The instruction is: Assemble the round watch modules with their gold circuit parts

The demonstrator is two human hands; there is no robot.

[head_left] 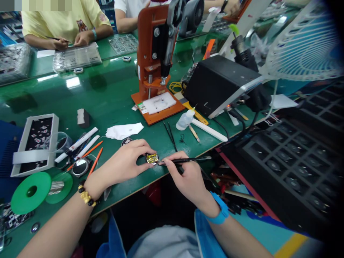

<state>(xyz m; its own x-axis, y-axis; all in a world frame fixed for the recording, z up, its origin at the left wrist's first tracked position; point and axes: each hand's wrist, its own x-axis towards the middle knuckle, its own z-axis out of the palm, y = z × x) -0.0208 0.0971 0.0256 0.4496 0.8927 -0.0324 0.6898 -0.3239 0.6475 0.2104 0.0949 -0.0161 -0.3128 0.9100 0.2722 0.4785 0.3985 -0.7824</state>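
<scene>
From the head-worn camera, a person works at the near edge of a green workbench (113, 93), the left hand (128, 158) pinching a small round watch-like module (152, 158) with gold-coloured innards between thumb and fingertips. The right hand (186, 177) has thumb and fingers clamped on black tweezers (193, 159), their tips at the module's right edge; whether they touch it cannot be told. A beaded bracelet (86, 195) circles the left wrist, a blue band (219, 210) the right. Just beyond the hands lie a second pair of tweezers (171, 137), a squeeze bottle (185, 120) tipped over and a crumpled white cloth or paper (125, 131). Behind them stands an orange toggle press (146, 53) with a white pad (161, 103) on its base, near a black box-shaped unit (219, 77). At left, a green spool (20, 197) lies near a light-coloured tray (55, 125) of small parts; at right is a dark compartmented tray (282, 163). Across the bench, a co-worker in a yellow shirt (61, 21) holds a thin tool.
</scene>
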